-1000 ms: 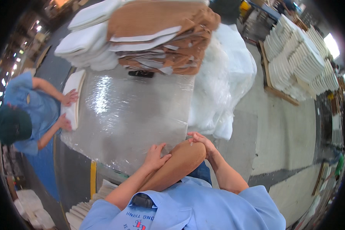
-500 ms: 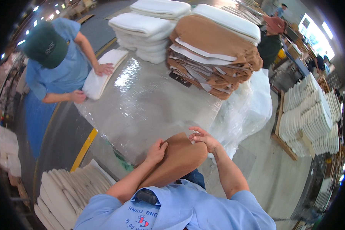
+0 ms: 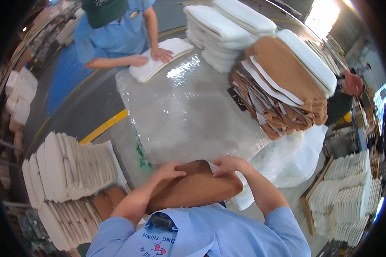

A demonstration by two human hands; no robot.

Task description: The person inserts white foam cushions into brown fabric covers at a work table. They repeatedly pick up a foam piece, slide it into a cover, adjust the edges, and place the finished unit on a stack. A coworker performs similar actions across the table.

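A brown fabric cushion cover (image 3: 197,188), rounded and filled out at its right end, lies against my front at the near edge of the table. My left hand (image 3: 169,170) is closed on its far edge, thumb on top. At the far right my right hand (image 3: 227,165) pinches the cover's open edge, where a pale grey-white strip shows between the fingers. What fills the cover is hidden. Beyond lies the plastic-wrapped tabletop (image 3: 193,120).
A pile of brown covers (image 3: 283,81) stands at the table's far right, white foam pads (image 3: 218,25) behind it. Across the table a person's hands rest on a white pad (image 3: 158,60). Stacked cushions (image 3: 73,167) stand at left; more white pads (image 3: 341,192) sit on a pallet at right.
My right hand's fingers, spread beside the cover before, have closed on its edge. My view has turned, so the table and piles appear farther right. The co-worker's hands have come closer together on the pad.
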